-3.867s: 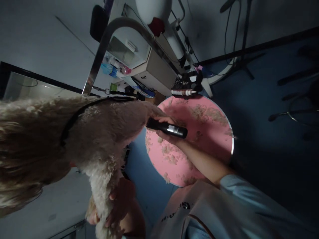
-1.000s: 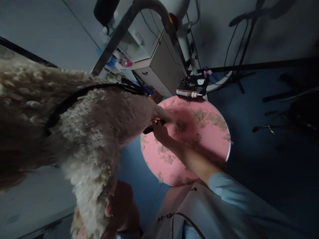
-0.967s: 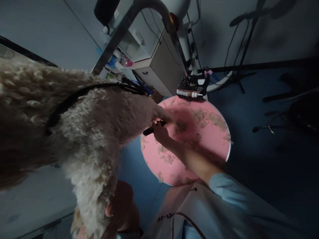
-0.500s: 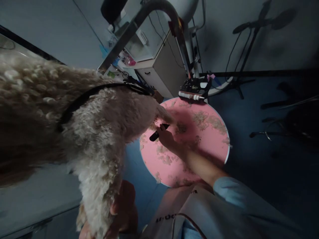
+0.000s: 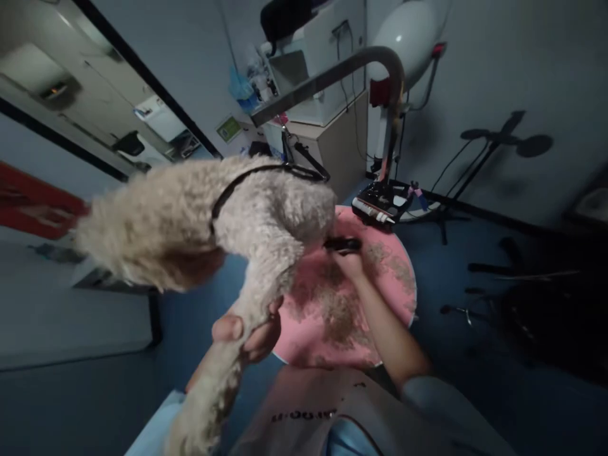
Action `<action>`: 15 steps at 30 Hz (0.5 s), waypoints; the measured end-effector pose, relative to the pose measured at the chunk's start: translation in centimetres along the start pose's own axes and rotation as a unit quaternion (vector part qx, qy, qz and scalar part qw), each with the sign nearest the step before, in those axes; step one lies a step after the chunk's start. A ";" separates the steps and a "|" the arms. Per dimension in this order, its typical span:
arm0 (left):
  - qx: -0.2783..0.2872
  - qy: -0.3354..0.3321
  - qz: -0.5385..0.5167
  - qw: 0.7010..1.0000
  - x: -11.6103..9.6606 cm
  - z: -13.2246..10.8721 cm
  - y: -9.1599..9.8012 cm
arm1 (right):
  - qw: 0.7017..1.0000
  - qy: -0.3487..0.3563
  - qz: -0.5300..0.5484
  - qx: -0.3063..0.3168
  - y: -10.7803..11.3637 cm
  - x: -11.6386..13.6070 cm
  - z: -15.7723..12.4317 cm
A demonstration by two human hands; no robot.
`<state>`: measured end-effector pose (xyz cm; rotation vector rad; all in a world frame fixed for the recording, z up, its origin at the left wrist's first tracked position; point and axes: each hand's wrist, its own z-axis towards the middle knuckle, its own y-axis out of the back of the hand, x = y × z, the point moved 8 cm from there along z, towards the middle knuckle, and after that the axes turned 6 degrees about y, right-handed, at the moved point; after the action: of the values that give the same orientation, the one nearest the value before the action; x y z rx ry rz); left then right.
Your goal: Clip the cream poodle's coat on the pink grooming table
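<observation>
Clock from view centre. Apron (image 5: 299,389) is hanging at 6. Left hand (image 5: 259,337) at 7 is gripping the dog's foreleg (image 5: 259,285), fingers wrapping it. Dog (image 5: 175,206) is stretching out towards 9, with black loop (image 5: 237,180) running around it. Right hand (image 5: 349,265) at 4 is holding the clipper (image 5: 344,245), one end sitting just beside the dog; blurred, can't tell if touching. Pink table (image 5: 293,342) is spreading at 5, hair clumps (image 5: 337,313) lying on it. Tray (image 5: 370,195) near 3 is carrying a white tube (image 5: 368,209). Metal bar (image 5: 332,79) is arching past 12. Cabinet (image 5: 342,136) is standing beyond, at 1.
</observation>
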<state>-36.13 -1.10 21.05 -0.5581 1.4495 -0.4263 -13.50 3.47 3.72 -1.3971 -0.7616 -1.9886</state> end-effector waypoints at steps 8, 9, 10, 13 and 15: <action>0.056 -0.064 -0.236 0.968 8.1 -9.1 7.0 | 0.999 -0.005 0.032 -0.005 6.4 2.6 4.0; 0.024 -0.054 -0.219 0.974 9.3 -11.1 9.0 | 0.999 -0.016 0.026 0.024 6.0 2.5 3.4; -0.032 -0.034 -0.166 0.985 10.5 -12.9 11.1 | 0.999 -0.023 0.021 0.044 5.7 2.4 2.6; -0.254 0.195 0.084 0.944 14.1 -16.8 17.9 | 0.998 -0.026 0.013 0.050 5.5 1.7 -0.4; -0.292 0.287 0.270 0.872 14.1 -16.6 20.0 | 0.999 -0.033 0.011 0.015 6.0 0.6 -2.7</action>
<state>-52.68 5.02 -2.75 -0.4822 2.2486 0.3496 -10.97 -2.58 4.25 -1.4534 -0.7996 -1.9153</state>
